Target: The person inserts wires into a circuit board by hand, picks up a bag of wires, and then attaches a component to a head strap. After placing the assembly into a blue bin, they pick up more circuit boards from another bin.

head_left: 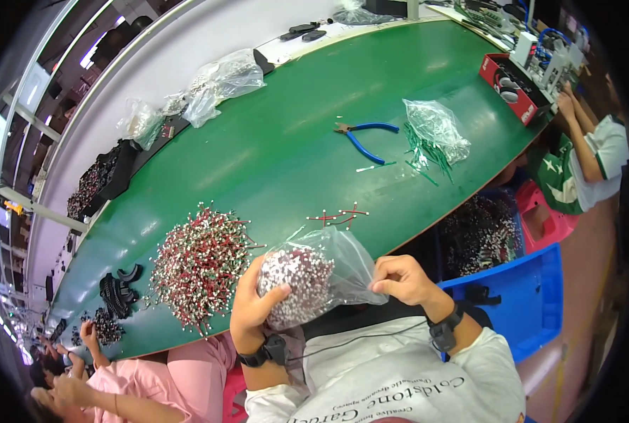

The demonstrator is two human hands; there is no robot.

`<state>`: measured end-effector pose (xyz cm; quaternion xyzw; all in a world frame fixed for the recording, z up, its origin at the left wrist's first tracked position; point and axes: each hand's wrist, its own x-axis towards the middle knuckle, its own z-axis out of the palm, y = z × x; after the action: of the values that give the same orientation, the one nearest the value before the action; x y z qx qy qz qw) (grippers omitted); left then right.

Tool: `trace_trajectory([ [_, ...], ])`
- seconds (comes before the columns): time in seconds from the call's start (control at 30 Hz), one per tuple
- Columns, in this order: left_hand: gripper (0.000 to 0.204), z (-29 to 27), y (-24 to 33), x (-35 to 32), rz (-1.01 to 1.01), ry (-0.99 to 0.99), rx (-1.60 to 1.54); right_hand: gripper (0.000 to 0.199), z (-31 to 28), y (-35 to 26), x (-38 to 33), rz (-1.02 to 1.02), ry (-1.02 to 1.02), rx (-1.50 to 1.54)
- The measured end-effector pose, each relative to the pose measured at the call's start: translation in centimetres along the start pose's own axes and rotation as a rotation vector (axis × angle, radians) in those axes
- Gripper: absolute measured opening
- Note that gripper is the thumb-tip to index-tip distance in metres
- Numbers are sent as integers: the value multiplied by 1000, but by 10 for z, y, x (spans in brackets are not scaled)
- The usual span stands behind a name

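My left hand (252, 308) cups the underside of a clear plastic bag (313, 271) stuffed with small red and white wired parts. My right hand (399, 278) pinches the bag's loose open end at its right side. I hold the bag just over the near edge of the green table (293, 141). To the left of the bag, a large loose heap of red, white and green wired parts (200, 262) lies on the table. A few single red wired parts (339, 217) lie just beyond the bag.
Blue-handled pliers (362, 135) and a clear bag of green wires (433, 134) lie farther out. More clear bags (222, 81) and black parts (99, 180) line the far edge. A person (589, 158) sits at right, another person (117, 381) at left. Blue bin (533, 296) stands below right.
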<state>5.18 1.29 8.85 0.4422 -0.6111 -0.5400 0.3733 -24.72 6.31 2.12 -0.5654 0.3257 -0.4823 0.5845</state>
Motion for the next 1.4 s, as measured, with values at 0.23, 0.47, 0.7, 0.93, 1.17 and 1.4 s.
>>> trace_trajectory([
  [0.23, 40, 4, -20, 5, 7, 240, 357, 14, 28, 18, 12, 24, 53, 219],
  [0.47, 31, 38, 9, -13, 295, 524, 755, 21, 30, 21, 19, -7, 30, 62],
  [0.7, 19, 99, -1, -18, 91, 325, 268, 17, 54, 5, 29, -269, 77, -393],
  [0.93, 7, 98, -12, -19, 16, 329, 118, 11, 55, -4, 20, -260, 60, -418],
  [1.17, 7, 92, -19, -25, -59, 292, -114, 11, 58, -11, 22, -109, 103, -346],
  [1.4, 7, 101, -25, -15, -22, 284, -11, 21, 56, -7, 15, -35, 169, -270],
])
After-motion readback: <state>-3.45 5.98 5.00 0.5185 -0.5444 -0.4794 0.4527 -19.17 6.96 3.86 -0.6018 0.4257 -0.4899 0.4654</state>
